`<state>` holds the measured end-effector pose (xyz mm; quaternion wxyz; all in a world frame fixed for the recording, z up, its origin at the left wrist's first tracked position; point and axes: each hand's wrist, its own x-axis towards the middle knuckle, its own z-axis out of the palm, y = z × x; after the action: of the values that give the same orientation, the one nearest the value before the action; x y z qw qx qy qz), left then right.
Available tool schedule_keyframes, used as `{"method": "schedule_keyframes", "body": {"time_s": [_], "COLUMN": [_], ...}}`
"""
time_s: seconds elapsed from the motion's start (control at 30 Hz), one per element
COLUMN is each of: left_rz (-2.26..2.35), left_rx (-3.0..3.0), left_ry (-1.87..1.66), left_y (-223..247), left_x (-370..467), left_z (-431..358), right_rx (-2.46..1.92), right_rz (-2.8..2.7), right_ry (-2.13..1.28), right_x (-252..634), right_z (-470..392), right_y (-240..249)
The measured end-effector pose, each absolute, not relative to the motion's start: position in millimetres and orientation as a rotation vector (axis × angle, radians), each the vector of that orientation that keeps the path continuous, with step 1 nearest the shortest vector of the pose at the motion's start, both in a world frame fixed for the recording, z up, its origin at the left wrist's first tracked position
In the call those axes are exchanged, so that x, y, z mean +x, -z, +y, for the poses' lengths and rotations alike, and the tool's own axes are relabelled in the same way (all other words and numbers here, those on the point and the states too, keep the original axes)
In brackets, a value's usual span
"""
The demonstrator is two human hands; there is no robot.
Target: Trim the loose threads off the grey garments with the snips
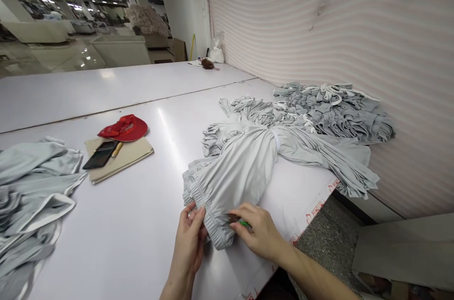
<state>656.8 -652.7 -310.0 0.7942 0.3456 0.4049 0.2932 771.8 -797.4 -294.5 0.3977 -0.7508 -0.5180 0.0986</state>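
A bundle of light grey garments (244, 163) lies on the white table, tied in the middle with a white band (276, 140). Its gathered elastic edges (205, 210) face me. My left hand (191, 234) is closed on one of these edges, thumb on top and fingers partly hidden beneath. Close beside it, my right hand (257, 231) grips a small tool with a green part (244, 222) and a dark tip, which looks like thread snips. The tip is against or just over the grey cloth; exact contact cannot be made out.
More grey garments are heaped at the right back (333, 111), by the striped wall covering. Other grey pieces with white trim (39, 186) lie at left. A red cap (124, 128), a phone (101, 154) and tan folded sheets (122, 160) sit between. The table edge (312, 217) drops off at right.
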Motion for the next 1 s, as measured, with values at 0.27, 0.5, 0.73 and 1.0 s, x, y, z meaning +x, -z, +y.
{"method": "schedule_keyframes", "body": {"time_s": [0.27, 0.5, 0.73, 1.0], "left_rz": [0.572, 0.829, 0.872, 0.710], "left_rx": [0.786, 2.154, 1.781, 0.638], "left_ry": [-0.499, -1.261, -1.057, -0.589], "left_y": [302, 319, 316, 306], "left_x": [661, 671, 660, 662], "left_z": [-698, -639, -638, -665], "right_rx": [-1.963, -2.002, -1.951, -2.049], "right_rz": [-1.126, -1.068, -0.934, -1.061], "right_ry": [-0.090, -0.107, -0.131, -0.084], "right_x": [776, 783, 807, 788], "right_z": [-780, -783, -791, -793], "right_y": [279, 290, 300, 289]}}
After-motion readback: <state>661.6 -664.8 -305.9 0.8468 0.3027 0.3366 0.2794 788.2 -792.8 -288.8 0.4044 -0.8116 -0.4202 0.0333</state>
